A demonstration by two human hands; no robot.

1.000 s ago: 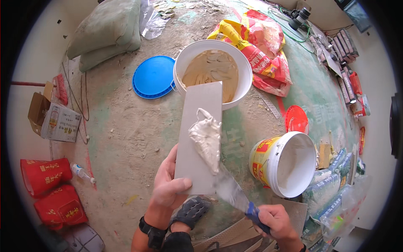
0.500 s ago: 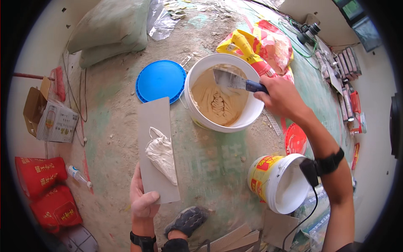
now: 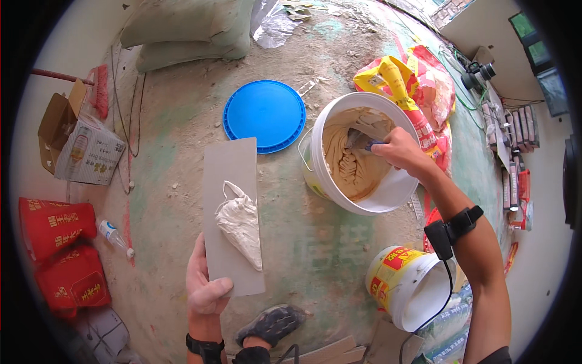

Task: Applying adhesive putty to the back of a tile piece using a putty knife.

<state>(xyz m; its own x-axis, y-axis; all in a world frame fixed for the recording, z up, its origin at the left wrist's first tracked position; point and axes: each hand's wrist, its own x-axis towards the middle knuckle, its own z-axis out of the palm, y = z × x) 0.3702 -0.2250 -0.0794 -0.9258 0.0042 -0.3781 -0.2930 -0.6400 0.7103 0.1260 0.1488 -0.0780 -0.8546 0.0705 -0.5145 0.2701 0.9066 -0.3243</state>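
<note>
Over a dusty, green-stained concrete floor (image 3: pixel 170 200), the left hand (image 3: pixel 203 285) grips the near end of a long grey tile (image 3: pixel 230 182), thumb pressed on its top face and fingers curled underneath, holding it flat and pointing away from the person. On the tile lies a smear of pale putty (image 3: pixel 241 223), widest near the middle and running toward the near right corner. The right hand (image 3: pixel 397 150) reaches into a big white bucket (image 3: pixel 388 197) that stands to the right of the tile, apart from it, and is closed around the dark handle of a scraper (image 3: pixel 364 141) whose blade is sunk in the tan paste (image 3: pixel 348 167) filling the bucket. A black strap with a small box and cable sits on the right forearm. Just beyond the tile, a round blue lid (image 3: pixel 264 115) lies flat on the floor, beside the bucket's far left rim. Nearer the person, to the right, a smaller yellow and white bucket (image 3: pixel 407 286) lies tipped on its side. Behind the big bucket is a crumpled yellow and red bag (image 3: pixel 418 79). A dark shoe (image 3: pixel 271 324) shows at the lower edge.
</note>
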